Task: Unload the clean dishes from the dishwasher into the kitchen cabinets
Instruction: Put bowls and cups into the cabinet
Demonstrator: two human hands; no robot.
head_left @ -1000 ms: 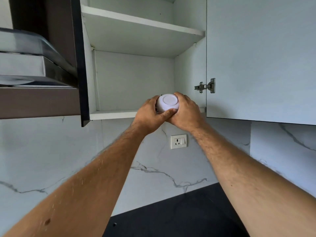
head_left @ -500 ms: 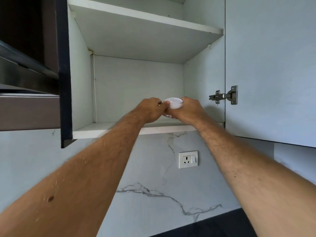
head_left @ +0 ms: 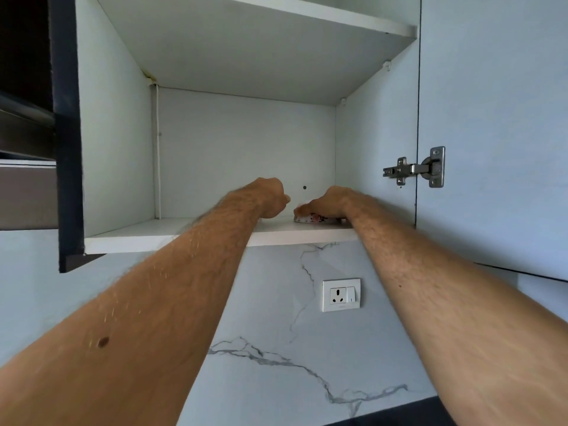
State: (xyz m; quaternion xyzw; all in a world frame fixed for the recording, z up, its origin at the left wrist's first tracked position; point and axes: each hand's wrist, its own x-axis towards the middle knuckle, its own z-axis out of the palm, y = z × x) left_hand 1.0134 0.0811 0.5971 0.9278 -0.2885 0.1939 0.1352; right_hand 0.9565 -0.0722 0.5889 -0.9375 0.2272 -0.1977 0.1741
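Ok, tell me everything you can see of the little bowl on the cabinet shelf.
Only a strip of the small bowl shows beneath the right hand, which lies over it. It looks white and glossy, ceramic perhaps, with a reddish and dark pattern on its side. It seems to rest on the lower shelf, toward the right. The left hand is apart from it. Its orientation cannot be told.
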